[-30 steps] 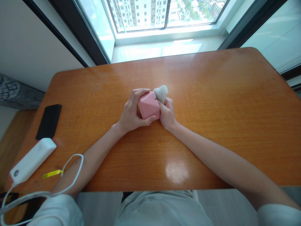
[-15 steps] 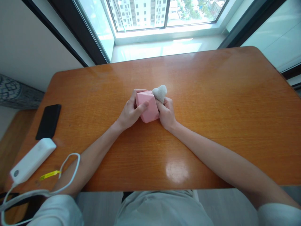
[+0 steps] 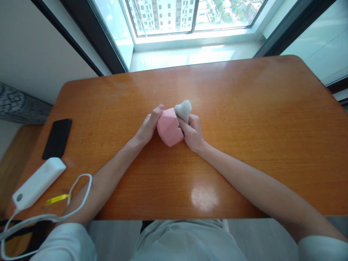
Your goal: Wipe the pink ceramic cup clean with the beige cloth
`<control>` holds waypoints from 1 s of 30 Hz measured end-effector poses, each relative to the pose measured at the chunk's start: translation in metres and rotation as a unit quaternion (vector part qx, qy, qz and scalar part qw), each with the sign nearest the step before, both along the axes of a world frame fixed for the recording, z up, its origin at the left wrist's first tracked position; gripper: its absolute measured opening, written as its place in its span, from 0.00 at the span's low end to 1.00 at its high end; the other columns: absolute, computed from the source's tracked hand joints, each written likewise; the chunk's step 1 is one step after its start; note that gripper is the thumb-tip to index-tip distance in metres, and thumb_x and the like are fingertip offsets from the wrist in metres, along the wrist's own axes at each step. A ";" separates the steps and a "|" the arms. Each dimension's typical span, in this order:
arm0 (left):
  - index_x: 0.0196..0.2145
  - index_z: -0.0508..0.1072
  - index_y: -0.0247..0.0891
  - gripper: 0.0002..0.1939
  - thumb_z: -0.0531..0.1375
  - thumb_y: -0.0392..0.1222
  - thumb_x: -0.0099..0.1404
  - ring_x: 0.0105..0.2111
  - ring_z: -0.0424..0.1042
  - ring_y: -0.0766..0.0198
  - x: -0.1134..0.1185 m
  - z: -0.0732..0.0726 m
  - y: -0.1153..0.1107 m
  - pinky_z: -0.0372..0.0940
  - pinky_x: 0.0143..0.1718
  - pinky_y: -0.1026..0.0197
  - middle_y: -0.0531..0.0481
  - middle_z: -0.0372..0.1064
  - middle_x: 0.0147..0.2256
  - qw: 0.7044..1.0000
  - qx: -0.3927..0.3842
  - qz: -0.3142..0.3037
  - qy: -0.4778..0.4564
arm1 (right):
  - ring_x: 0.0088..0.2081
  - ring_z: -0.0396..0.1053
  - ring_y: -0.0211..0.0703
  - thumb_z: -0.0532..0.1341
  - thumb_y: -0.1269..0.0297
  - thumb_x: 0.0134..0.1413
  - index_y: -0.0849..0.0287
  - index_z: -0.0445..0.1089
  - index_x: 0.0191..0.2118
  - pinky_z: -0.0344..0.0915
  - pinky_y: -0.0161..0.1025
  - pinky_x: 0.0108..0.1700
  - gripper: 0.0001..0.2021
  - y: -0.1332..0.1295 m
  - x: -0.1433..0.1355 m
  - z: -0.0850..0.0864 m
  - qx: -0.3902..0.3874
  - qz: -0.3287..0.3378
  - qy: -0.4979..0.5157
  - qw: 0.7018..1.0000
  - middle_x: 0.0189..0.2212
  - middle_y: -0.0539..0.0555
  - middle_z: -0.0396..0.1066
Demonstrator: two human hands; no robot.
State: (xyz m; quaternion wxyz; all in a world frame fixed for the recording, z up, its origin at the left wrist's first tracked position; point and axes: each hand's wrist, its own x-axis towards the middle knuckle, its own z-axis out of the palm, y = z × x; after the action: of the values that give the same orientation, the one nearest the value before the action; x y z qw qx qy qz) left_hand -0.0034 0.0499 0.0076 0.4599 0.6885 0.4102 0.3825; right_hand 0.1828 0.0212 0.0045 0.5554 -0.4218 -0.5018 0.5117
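Above the middle of the wooden table, my left hand [image 3: 149,125] grips the far left side of a pink faceted object [image 3: 170,128], thumb along its upper edge. The object is tilted, and a small dark gap shows on its right side; its exact kind is unclear. My right hand [image 3: 192,132] is closed around a light grey cloth [image 3: 183,110] and presses against that right side. A bunched end of the cloth sticks up above my right fingers. Whatever part of the cloth lies under the fingers is hidden.
On the left of the wooden table [image 3: 244,145] lie a black phone [image 3: 57,139] and a white oblong device [image 3: 39,183]. A white cable [image 3: 88,192] with a yellow tag [image 3: 57,199] loops over my left forearm. A window stands beyond the far edge.
The pink object has turned in my hands and shows a different face. My left thumb has moved from its front to its upper left edge. The cloth has shifted slightly.
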 end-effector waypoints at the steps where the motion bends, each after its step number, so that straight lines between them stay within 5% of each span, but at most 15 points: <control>1: 0.38 0.79 0.40 0.48 0.39 0.84 0.78 0.37 0.79 0.53 0.001 -0.001 0.000 0.76 0.43 0.48 0.46 0.79 0.31 0.999 -0.039 0.006 -0.017 | 0.26 0.59 0.36 0.73 0.37 0.60 0.55 0.67 0.24 0.55 0.40 0.30 0.29 0.000 0.000 0.000 0.002 -0.001 -0.001 1.000 0.21 0.46 0.63; 3: 0.37 0.80 0.41 0.48 0.39 0.83 0.78 0.38 0.82 0.51 0.005 0.000 -0.002 0.77 0.42 0.48 0.44 0.81 0.33 0.993 -0.107 0.023 -0.050 | 0.26 0.59 0.37 0.73 0.36 0.60 0.55 0.66 0.24 0.55 0.40 0.30 0.30 0.000 -0.001 0.001 -0.001 -0.003 0.003 1.000 0.21 0.46 0.63; 6: 0.42 0.83 0.41 0.48 0.40 0.82 0.79 0.42 0.85 0.49 0.009 -0.002 -0.004 0.79 0.45 0.48 0.44 0.85 0.39 0.989 -0.104 0.058 -0.083 | 0.26 0.58 0.37 0.73 0.36 0.59 0.54 0.66 0.24 0.54 0.39 0.30 0.29 0.000 -0.002 0.005 -0.012 0.008 0.009 1.000 0.21 0.46 0.62; 12: 0.57 0.84 0.43 0.47 0.41 0.82 0.80 0.55 0.84 0.50 0.012 -0.015 -0.007 0.79 0.58 0.49 0.44 0.86 0.55 0.986 -0.051 0.094 -0.126 | 0.27 0.58 0.37 0.74 0.41 0.57 0.55 0.69 0.25 0.54 0.39 0.30 0.25 0.002 -0.002 0.007 -0.027 0.013 0.035 0.999 0.23 0.47 0.63; 19: 0.67 0.79 0.44 0.33 0.49 0.68 0.86 0.67 0.78 0.52 0.013 -0.012 -0.009 0.70 0.73 0.48 0.43 0.80 0.66 0.985 0.105 0.124 -0.064 | 0.30 0.61 0.37 0.74 0.50 0.56 0.55 0.73 0.29 0.59 0.37 0.33 0.16 0.015 -0.002 -0.008 -0.051 -0.013 0.138 0.989 0.27 0.47 0.69; 26: 0.72 0.72 0.46 0.26 0.50 0.59 0.89 0.65 0.79 0.56 0.006 -0.025 -0.002 0.71 0.71 0.50 0.43 0.79 0.66 0.978 0.166 0.124 -0.015 | 0.31 0.65 0.37 0.73 0.55 0.58 0.55 0.76 0.30 0.64 0.36 0.36 0.12 0.018 -0.001 -0.015 -0.037 -0.008 0.168 0.985 0.28 0.47 0.73; 30: 0.69 0.71 0.49 0.20 0.60 0.53 0.85 0.57 0.80 0.58 0.008 -0.025 -0.004 0.77 0.54 0.56 0.44 0.77 0.64 0.959 0.245 0.145 0.015 | 0.30 0.64 0.37 0.74 0.54 0.56 0.55 0.77 0.31 0.62 0.36 0.35 0.12 0.021 -0.001 -0.016 -0.053 -0.033 0.179 0.982 0.29 0.47 0.73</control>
State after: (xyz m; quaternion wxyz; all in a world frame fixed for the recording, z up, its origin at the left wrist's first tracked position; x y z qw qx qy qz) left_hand 0.0050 0.0462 -0.0177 0.2109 0.7184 0.4064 0.5237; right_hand 0.1819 0.0425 -0.0119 0.6296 -0.3681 -0.3525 0.5863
